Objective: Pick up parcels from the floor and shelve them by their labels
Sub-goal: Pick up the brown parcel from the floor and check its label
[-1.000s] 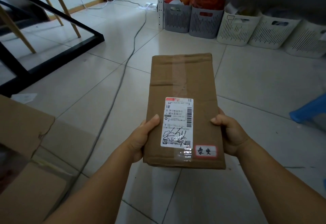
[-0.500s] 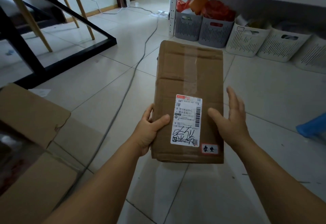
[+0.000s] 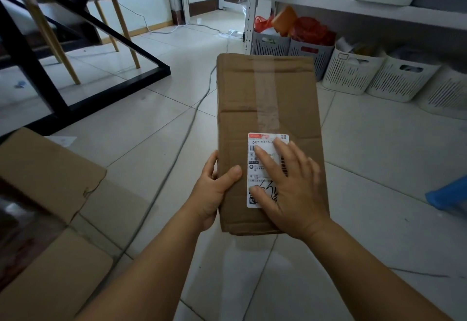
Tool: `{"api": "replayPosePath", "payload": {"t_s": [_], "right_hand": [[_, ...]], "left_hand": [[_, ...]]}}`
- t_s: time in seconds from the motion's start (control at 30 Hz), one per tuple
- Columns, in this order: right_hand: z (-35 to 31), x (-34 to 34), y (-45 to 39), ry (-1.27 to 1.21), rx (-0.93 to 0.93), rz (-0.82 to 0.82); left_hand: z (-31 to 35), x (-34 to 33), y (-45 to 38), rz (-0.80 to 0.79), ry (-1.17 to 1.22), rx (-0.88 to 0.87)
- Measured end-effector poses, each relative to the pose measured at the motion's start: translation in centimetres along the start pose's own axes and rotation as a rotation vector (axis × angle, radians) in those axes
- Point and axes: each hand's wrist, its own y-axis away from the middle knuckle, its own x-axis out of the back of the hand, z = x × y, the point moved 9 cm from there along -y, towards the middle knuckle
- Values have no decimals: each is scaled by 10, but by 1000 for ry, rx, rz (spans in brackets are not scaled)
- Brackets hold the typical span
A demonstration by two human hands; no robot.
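Pale tiled floor [image 3: 379, 169] lies beneath a long brown cardboard parcel [image 3: 265, 108], taped lengthwise and held in mid-air. Its white shipping label [image 3: 252, 176] sits partly under the right hand [image 3: 290, 189], resting flat with fingers spread; the left hand [image 3: 214, 189] grips the parcel's left edge. White slotted plastic baskets [image 3: 401, 78] line a white shelf unit [image 3: 353, 7] beyond.

Head view, forward-down, close over hands [image 3: 252, 189]

Storeroom: shelf [image 3: 353, 7] of baskets [image 3: 351, 74], parcels.
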Motion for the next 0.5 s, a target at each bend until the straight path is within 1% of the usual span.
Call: {"api": "replayPosePath", "payload": {"t_s": [0.17, 0.37, 0.5], "right_hand": [[-1, -4, 9, 49, 35, -32], [9, 2, 6, -12, -48, 15], [6, 3, 10, -14, -9, 30]], "left_hand": [[4, 0, 2, -1, -5, -34], [5, -1, 1, 7, -2, -39], [7, 0, 2, 14, 3, -43]]}}
